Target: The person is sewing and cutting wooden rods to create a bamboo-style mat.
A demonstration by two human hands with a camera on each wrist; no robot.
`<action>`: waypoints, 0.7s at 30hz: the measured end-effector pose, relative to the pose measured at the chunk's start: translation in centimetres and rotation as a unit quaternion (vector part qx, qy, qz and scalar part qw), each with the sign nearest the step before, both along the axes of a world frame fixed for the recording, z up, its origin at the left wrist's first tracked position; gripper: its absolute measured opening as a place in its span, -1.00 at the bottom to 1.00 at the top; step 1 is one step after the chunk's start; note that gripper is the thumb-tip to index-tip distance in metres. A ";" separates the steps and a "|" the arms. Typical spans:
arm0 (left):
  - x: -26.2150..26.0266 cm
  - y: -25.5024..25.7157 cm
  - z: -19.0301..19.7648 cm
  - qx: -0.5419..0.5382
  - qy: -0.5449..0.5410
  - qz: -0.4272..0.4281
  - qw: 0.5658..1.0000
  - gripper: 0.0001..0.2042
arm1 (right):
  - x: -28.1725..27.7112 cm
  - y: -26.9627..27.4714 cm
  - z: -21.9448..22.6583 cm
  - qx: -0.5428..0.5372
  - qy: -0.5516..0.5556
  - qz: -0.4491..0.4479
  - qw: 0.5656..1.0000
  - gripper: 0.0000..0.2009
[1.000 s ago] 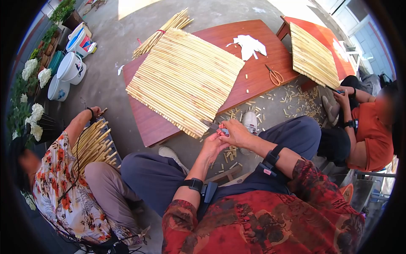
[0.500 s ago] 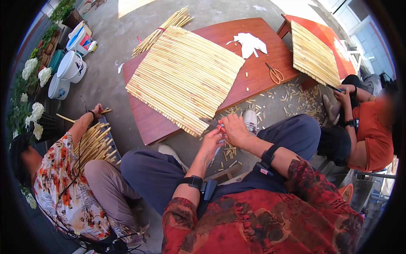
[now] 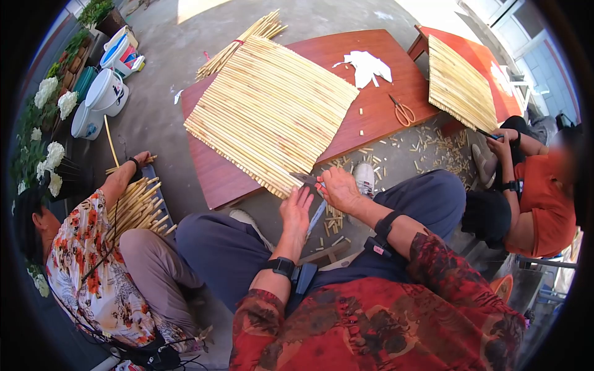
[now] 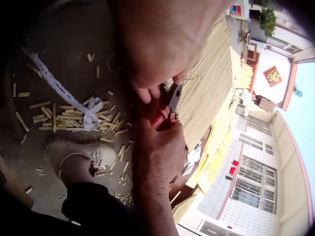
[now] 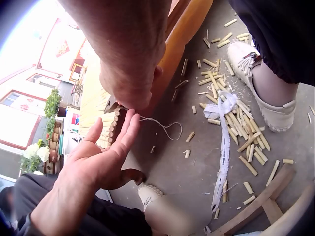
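Observation:
My right hand [image 3: 340, 187] grips red-handled pliers [image 4: 174, 97] at the near corner of a mat of thin yellow sticks [image 3: 272, 111]. The dark pliers' jaws point at the mat's edge. My left hand [image 3: 296, 209] is spread beside that corner, palm up and fingers straight, with its fingertips close to the stick ends. From the corner a loop of thin string [image 5: 178, 132] hangs in the right wrist view. Below my hands, a crumpled white strip [image 5: 224, 155] lies over cut stick pieces on the floor.
The mat lies on a reddish-brown table [image 3: 396, 68] with scissors [image 3: 403, 114] and white scraps [image 3: 366, 67]. A stick bundle [image 3: 247, 40] is behind it. At left, a person handles sticks [image 3: 139, 210]; at right, another works at a second mat [image 3: 458, 80].
My left hand has let go beside the pliers and spread its fingers. The white strip, earlier at my hands, has dropped below them. The left person's long stick has swung upward.

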State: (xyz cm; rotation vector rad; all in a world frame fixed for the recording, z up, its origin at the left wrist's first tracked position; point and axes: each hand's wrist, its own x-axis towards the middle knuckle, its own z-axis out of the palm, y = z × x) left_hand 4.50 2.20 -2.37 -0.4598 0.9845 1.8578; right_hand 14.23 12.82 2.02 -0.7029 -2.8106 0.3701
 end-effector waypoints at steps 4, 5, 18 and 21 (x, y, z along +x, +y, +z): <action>0.2 1.4 0.2 0.016 0.015 0.066 0.998 -0.68 | -0.1 -0.4 0.8 -0.040 -0.005 0.009 0.999 -0.71; 0.2 1.5 0.0 0.016 0.014 0.069 0.997 -0.68 | -0.2 -0.6 1.1 -0.040 -0.007 0.011 0.999 -0.71; -0.4 0.9 0.0 0.035 0.068 0.104 0.992 -0.70 | -1.0 -1.4 2.4 -0.046 -0.022 0.016 0.999 -0.70; -0.5 0.8 -0.2 0.022 0.084 0.107 0.990 -0.71 | -1.2 -1.9 2.8 -0.038 -0.019 0.014 0.999 -0.69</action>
